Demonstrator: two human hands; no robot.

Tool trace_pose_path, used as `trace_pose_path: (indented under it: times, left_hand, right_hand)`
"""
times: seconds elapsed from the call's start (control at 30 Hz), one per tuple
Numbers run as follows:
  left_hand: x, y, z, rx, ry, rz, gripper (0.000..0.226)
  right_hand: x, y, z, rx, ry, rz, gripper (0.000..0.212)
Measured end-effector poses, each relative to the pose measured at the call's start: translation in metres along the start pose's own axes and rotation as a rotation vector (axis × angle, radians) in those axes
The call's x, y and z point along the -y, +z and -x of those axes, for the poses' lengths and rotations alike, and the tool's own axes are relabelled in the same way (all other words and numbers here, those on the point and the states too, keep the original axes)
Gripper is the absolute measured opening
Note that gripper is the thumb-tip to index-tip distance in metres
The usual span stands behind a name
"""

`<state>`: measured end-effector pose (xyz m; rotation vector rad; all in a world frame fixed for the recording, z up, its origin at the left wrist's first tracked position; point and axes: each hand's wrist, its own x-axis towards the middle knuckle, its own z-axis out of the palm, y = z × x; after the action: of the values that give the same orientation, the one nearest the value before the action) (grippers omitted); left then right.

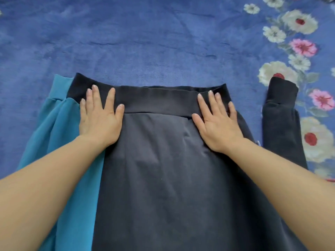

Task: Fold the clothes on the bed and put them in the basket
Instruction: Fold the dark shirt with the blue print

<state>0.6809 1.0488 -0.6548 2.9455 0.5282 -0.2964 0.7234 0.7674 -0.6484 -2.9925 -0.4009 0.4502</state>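
Both hands, left hand [98,122] and right hand [219,127], press flat, apart, on the soft, limp dark garment [172,169]; its waistband corners seem best to pinch.

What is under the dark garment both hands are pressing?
Under the dark garment, teal fabric pokes out at its left edge, on the blue blanket. How far it runs underneath is covered. The left hand and right hand lie flat on top.

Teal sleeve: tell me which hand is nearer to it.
Left. The left hand lies flat on the dark garment at its left edge, right beside the teal sleeve. The right hand lies flat on the garment's opposite side, far from the sleeve.
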Motion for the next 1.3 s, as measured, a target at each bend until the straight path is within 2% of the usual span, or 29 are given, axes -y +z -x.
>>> trace_pose_path:
  times: [0.07,0.13,0.2,0.27,0.37,0.43,0.53,0.6,0.7,0.8,0.87,0.97,1.03,1.07,1.17,1.2,1.23,1.3]
  left_hand:
    - [-0.006,-0.001,-0.001,-0.011,-0.043,0.0,0.058]
    - [-0.02,-0.003,0.011,-0.074,-0.049,0.105,0.058]
    - [-0.042,-0.001,0.037,-0.13,0.061,0.25,0.059]
    - [-0.078,0.002,0.076,-0.118,0.27,0.328,0.06]
    - [-0.136,0.025,0.125,-0.062,0.57,0.264,0.059]
    - [-0.165,0.049,0.143,-0.018,0.624,0.171,0.056]
    - [-0.177,0.073,0.147,0.04,0.589,0.07,0.056]
    - [-0.177,0.075,0.147,0.055,0.58,0.04,0.058]
    - [-0.182,0.06,0.148,0.172,0.537,-0.004,0.056]
    - [-0.187,0.038,0.151,0.392,0.46,0.087,0.057]
    - [-0.191,0.017,0.16,0.528,0.352,0.373,0.052]
    - [-0.193,-0.022,0.18,0.741,-0.081,1.105,0.029]
    - [-0.185,-0.043,0.187,0.852,-0.297,1.523,0.031]
    - [-0.176,-0.047,0.188,0.858,-0.356,1.696,0.038]
    - [-0.141,-0.051,0.191,0.656,-0.556,2.062,0.05]
    - [-0.126,-0.047,0.194,0.588,-0.607,2.134,0.052]
    - [-0.111,-0.043,0.198,0.56,-0.627,2.195,0.054]
    - [-0.085,-0.03,0.207,0.562,-0.636,2.188,0.056]
  right_hand:
    - [-0.009,-0.007,-0.002,0.054,-0.018,-0.098,0.06]
    - [-0.027,-0.021,0.004,-0.084,-0.003,-0.198,0.055]
    - [-0.057,-0.035,0.017,-0.308,0.126,-0.279,0.051]
    - [-0.098,-0.043,0.033,-0.413,0.377,-0.308,0.049]
    - [-0.148,-0.044,0.057,-0.325,0.687,-0.408,0.045]
    - [-0.162,-0.037,0.066,-0.221,0.791,-0.523,0.037]
    - [-0.166,-0.023,0.075,-0.195,0.827,-0.772,0.036]
    - [-0.165,-0.024,0.08,-0.259,0.859,-1.018,0.031]
    - [-0.171,-0.051,0.095,-0.512,0.917,-1.216,0.019]
    - [-0.172,-0.104,0.125,-0.782,0.859,-1.291,0.033]
    - [-0.16,-0.14,0.15,-0.952,0.789,-1.245,0.037]
    - [-0.11,-0.175,0.174,-1.118,0.513,-1.223,0.015]
    - [-0.064,-0.182,0.179,-1.017,0.367,-1.219,0.026]
    - [-0.039,-0.18,0.184,-0.86,0.262,-1.262,0.032]
    - [0.023,-0.158,0.207,-0.056,0.002,-1.422,0.037]
    - [0.031,-0.14,0.215,0.136,-0.024,-1.379,0.036]
    - [0.032,-0.118,0.223,0.21,-0.001,-1.276,0.034]
    - [0.023,-0.078,0.239,0.17,0.138,-0.971,0.032]
